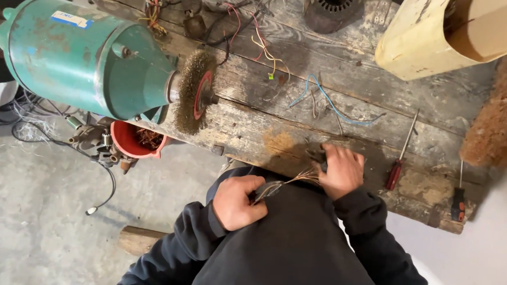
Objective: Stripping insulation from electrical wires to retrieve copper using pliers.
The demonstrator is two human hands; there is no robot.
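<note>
i see my left hand (237, 201) at lower centre of the frame, fingers curled shut around a bundle of thin wire strands (289, 182), which runs from that fist up and to the right. my right hand (341, 171) sits just right of centre, pressed on the near edge of the wooden workbench (326, 77), fingers folded down over the far end of the strands and some small dark tool or part i cannot make out. so both hands are clamped on the same bundle, held taut between them against the dark sweater.

to do this well, i judge the strands want to stay stretched and together, with the left grip firm so none slip loose, and the pulling kept well clear of the wire brush wheel (195, 91) on the green motor (84, 55) at upper left.

as for containers, a red cup (131, 145) sits below the motor, left of centre, with what looks like coppery wire scraps inside. a red-handled screwdriver (400, 159) lies on the bench to the right of my right hand.
</note>
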